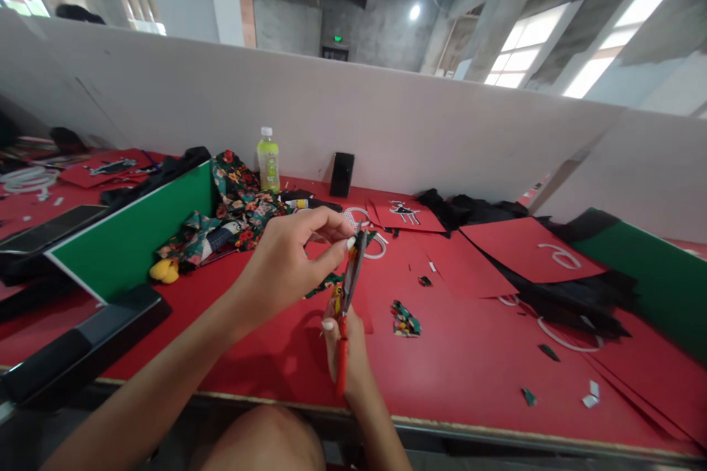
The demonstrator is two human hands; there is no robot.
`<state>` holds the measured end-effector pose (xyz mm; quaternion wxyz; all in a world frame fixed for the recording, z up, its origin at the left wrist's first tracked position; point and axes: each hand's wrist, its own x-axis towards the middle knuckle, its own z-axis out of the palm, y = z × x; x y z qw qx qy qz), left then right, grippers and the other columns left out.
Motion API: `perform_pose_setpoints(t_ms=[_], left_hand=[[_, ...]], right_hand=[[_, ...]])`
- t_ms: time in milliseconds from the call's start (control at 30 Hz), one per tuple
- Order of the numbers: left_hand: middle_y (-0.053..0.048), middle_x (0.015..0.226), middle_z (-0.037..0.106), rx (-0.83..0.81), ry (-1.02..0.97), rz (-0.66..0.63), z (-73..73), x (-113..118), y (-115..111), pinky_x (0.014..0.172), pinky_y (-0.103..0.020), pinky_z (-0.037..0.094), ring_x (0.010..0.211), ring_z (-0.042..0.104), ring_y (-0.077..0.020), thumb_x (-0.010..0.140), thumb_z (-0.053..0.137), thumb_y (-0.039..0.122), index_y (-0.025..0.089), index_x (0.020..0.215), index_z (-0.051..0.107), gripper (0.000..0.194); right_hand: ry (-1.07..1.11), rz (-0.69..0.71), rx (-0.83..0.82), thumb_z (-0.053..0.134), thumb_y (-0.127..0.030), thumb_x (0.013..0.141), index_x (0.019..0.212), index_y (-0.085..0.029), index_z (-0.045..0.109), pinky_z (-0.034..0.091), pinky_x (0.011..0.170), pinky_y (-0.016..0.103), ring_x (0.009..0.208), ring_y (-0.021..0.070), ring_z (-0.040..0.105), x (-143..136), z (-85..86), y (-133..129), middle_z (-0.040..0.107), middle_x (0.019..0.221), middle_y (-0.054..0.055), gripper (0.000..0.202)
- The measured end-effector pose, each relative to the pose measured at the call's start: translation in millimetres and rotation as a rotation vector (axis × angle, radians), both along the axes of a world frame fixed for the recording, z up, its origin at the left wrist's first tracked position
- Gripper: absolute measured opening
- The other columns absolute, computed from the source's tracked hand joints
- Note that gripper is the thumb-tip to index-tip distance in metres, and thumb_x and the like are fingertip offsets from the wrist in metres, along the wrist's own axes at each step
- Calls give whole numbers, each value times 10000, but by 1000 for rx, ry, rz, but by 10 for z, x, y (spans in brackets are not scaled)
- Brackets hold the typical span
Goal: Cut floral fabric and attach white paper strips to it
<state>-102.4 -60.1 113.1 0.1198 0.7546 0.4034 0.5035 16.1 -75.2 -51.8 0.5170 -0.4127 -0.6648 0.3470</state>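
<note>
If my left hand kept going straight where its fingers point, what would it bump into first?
Your left hand would probably meet the blades of the scissors in your right hand. They look very close, but depth is hard to judge here.

Green lit sign [337,38] above a dark doorway [334,54], label [270,164] on a yellow-green bottle [268,159] (both too small to read)

Our red desk [453,383], a bottle [269,162] and a dark phone [342,174] at its far edge, a floral scrap [406,320] mid-desk, white bits [591,402] toward our near right corner
</note>
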Motion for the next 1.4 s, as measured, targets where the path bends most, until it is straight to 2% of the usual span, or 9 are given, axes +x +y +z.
perform_pose_setpoints(t_ms=[133,400,833,1167,1400], left_hand=[[-7,818,700,-40,-13,-7,21,5,3,704,-225,551,734,662,-119,767,589,143,174,845,617,88],[-11,791,672,-73,-32,-58,94,-21,16,683,-216,543,714,643,-111,771,600,184,168,815,582,50],[-7,804,652,-75,-46,-49,38,-16,50,680,-205,540,733,628,-102,779,581,174,175,848,565,71],[-25,816,651,-131,-74,-60,58,-36,87,636,-200,535,741,633,-117,770,594,218,171,828,563,80],[-20,811,651,-136,-47,-62,82,-44,100,625,-193,526,734,632,-114,771,595,218,174,826,553,82]], right_hand=[[81,73,-66,386,-629,845,866,-189,472,269,466,227,504,110,332,5,20,-6,354,598,-51,448],[56,58,-66,398,-639,835,863,-190,476,277,483,229,528,116,344,18,30,-6,361,598,-47,457],[87,90,-117,426,-607,838,832,-204,440,266,442,209,519,105,305,20,16,-3,343,609,-48,403],[115,121,-134,457,-550,842,836,-203,445,228,420,202,484,89,263,18,52,-3,296,580,-65,348],[106,90,-142,454,-578,827,809,-203,472,238,412,204,462,89,268,14,86,-12,307,550,-69,375]])
